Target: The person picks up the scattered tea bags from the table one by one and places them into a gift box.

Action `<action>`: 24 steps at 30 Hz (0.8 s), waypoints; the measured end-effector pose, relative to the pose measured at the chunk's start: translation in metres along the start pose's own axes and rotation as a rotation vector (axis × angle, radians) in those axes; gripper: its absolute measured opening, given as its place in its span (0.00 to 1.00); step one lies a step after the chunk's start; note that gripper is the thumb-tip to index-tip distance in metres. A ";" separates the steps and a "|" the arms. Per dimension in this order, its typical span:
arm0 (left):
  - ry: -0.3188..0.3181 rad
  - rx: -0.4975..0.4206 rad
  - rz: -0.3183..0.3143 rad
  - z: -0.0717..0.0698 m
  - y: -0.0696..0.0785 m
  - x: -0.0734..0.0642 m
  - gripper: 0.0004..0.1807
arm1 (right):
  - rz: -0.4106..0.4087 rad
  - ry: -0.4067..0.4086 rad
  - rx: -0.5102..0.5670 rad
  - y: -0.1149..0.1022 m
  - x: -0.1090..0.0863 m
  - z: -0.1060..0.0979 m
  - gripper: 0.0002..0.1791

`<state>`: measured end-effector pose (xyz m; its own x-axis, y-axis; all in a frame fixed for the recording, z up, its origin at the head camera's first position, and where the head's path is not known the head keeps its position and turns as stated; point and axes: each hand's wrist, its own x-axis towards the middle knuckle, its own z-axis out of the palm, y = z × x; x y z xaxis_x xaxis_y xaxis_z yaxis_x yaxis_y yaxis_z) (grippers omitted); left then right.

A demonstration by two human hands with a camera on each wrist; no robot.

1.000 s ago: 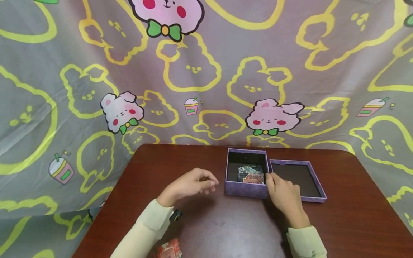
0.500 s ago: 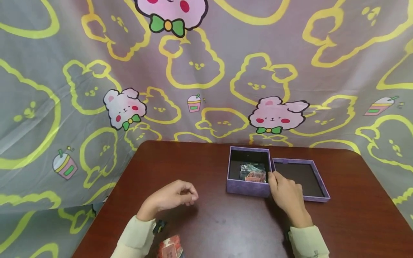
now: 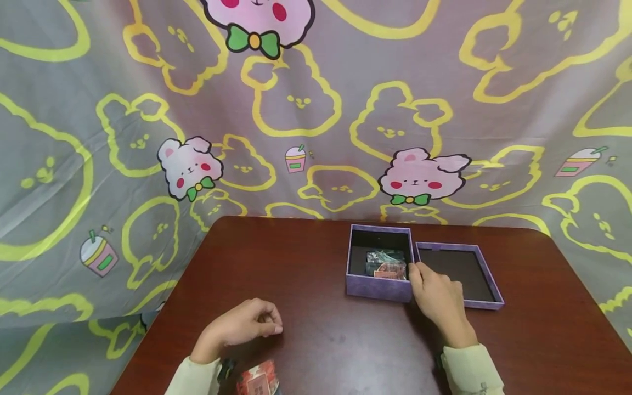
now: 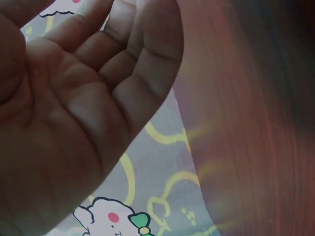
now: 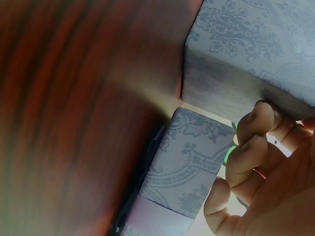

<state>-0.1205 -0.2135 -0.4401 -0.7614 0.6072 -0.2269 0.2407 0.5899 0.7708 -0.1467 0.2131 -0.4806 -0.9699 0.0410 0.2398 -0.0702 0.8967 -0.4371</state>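
Observation:
My right hand grips the right wall of an open purple box near its front corner. In the right wrist view, its curled fingers lie against the patterned box side. Inside the box are small printed packs, dark and reddish, with a glossy look. My left hand hovers over the table to the left, fingers loosely bent and holding nothing. The left wrist view shows its bare palm. Just in front of that hand lies a red printed pack, cut off by the lower frame edge.
The purple lid, dark inside, lies to the right of the box, close to my right hand. A dark reddish-brown table carries everything. Behind and to the left hangs a grey curtain with yellow cartoon outlines.
My left hand has drawn away from the box, leftward and toward me, to above the red pack. My right hand keeps its grip on the box wall.

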 end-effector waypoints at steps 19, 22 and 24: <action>0.017 0.148 -0.103 0.020 -0.016 -0.014 0.16 | 0.011 0.018 -0.001 -0.001 -0.002 0.001 0.25; 0.031 0.172 -0.136 0.026 -0.016 -0.017 0.20 | -0.002 0.041 0.001 0.000 -0.001 0.002 0.24; 0.041 0.199 -0.145 0.031 -0.016 -0.019 0.21 | -0.002 0.045 0.003 0.000 -0.001 0.002 0.24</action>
<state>-0.0911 -0.2179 -0.4668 -0.8196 0.4889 -0.2987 0.2381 0.7649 0.5985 -0.1461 0.2118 -0.4826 -0.9584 0.0586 0.2794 -0.0734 0.8953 -0.4394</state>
